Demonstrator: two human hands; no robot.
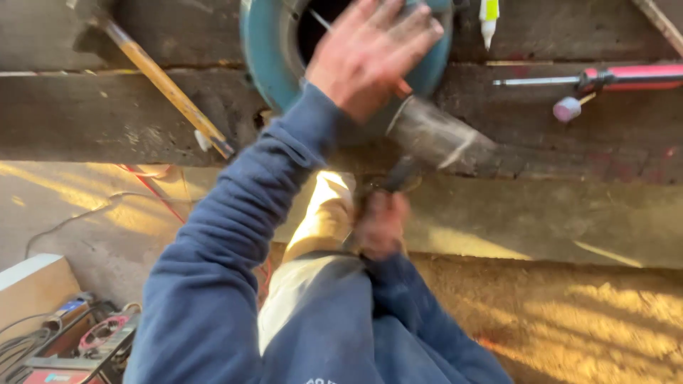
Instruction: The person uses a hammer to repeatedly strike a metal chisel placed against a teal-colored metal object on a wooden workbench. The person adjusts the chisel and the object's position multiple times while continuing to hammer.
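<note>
My left hand (371, 57) is spread flat, fingers apart, over a round teal housing (265, 57) with a dark central opening, which lies on a dark wooden bench (107, 114). A grey metal cylinder (437, 135) sticks out from under the housing toward me. My right hand (380, 224) is lower, blurred, closed around a dark handle (400, 174) that points up toward the cylinder. Both arms are in blue sleeves.
A yellow-handled hammer (167, 89) lies on the bench at left. A red and silver tool (626, 77) and a white tube (489, 20) lie at right. Boxes and cables (78, 341) sit on the floor at bottom left. Concrete floor runs below the bench.
</note>
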